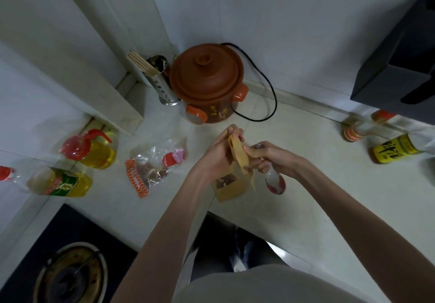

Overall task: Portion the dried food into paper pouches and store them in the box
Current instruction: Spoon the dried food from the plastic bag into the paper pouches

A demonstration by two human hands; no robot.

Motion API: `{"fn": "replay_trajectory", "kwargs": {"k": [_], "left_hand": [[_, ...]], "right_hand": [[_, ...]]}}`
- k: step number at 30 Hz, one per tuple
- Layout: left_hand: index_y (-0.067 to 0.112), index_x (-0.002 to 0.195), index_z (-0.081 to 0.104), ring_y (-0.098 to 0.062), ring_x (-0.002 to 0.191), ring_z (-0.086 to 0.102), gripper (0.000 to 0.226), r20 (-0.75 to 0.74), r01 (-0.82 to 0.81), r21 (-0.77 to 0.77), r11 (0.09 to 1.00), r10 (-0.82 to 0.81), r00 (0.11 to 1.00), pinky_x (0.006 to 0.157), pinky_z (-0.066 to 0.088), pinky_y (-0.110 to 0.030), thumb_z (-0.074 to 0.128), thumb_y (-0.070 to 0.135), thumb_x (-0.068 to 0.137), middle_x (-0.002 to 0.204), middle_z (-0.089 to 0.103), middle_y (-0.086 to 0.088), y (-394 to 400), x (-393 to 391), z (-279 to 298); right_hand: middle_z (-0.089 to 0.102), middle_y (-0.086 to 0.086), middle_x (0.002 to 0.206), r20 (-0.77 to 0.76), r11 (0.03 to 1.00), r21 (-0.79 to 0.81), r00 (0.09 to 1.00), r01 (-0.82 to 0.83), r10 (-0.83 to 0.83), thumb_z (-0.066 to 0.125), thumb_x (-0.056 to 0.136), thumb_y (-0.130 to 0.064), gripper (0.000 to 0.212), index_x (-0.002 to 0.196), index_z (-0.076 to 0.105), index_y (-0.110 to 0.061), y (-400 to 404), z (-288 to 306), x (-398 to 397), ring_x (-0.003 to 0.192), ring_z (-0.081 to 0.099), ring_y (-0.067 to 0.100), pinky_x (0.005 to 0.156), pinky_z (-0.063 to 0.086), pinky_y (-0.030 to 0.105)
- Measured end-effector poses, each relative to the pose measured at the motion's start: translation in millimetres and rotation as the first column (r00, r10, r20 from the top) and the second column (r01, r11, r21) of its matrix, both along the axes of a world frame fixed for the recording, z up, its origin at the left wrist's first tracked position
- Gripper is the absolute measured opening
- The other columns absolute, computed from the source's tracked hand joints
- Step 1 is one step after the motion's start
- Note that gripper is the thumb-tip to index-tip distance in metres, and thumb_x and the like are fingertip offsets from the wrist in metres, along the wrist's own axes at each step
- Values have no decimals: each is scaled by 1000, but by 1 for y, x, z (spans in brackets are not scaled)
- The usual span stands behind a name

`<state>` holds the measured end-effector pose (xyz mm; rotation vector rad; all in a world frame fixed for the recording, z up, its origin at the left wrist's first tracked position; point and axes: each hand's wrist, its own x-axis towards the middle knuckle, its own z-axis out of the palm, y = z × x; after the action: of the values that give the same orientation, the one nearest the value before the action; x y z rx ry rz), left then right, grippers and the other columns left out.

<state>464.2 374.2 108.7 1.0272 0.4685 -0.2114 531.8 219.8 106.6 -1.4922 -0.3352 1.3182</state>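
A brown paper pouch [231, 185] with a small clear window showing dark dried food stands on the counter's front part. My left hand [217, 153] pinches the pouch's top edge from the left. My right hand [270, 159] touches the pouch's top from the right and also grips a white spoon [275, 181] with red marks, bowl pointing down. A clear plastic bag [153, 166] of brown dried food lies open on the counter to the left of the pouch. No box is in view.
A brown clay cooker [207, 84] with a black cord stands at the back, a steel chopstick holder [162, 84] beside it. Oil bottles [96, 152] sit at the left, sauce bottles [397, 149] at the right. A gas stove [70, 274] is at the lower left.
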Motion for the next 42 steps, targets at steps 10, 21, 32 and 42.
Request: {"fn": "replay_trajectory", "kwargs": {"k": [10,21,32,42], "left_hand": [[23,115,65,-27,115,59,29,-204,-111,86,990,126,971,82,51,-34,51,40,96,118,68,-2,-6,-5,-50],[14,117,64,-29,100,65,27,-423,98,464,881,123,898,89,55,-48,48,17,95,109,68,-14,-31,-22,-109],[11,108,62,-24,89,61,24,-350,129,712,691,189,917,72,52,-31,46,7,91,104,63,-10,-33,3,-94],[22,103,61,1,89,53,28,82,124,907,403,-457,885,74,37,-3,48,2,88,106,60,7,-110,93,20]], "right_hand": [[48,-4,48,255,853,-190,863,486,-435,66,86,-24,32,56,59,-15,-21,-49,-14,49,36,10,44,29,19],[60,13,72,440,606,-517,795,605,-418,64,85,-26,28,82,69,2,-20,-123,-22,73,61,26,58,42,30],[62,10,92,419,721,-366,796,588,-437,40,96,-9,27,100,65,-1,-52,-102,-10,85,57,22,71,44,27],[65,5,47,557,705,-156,650,692,-516,36,100,-28,37,74,55,-9,-120,-29,-4,45,63,22,45,46,14]]}}
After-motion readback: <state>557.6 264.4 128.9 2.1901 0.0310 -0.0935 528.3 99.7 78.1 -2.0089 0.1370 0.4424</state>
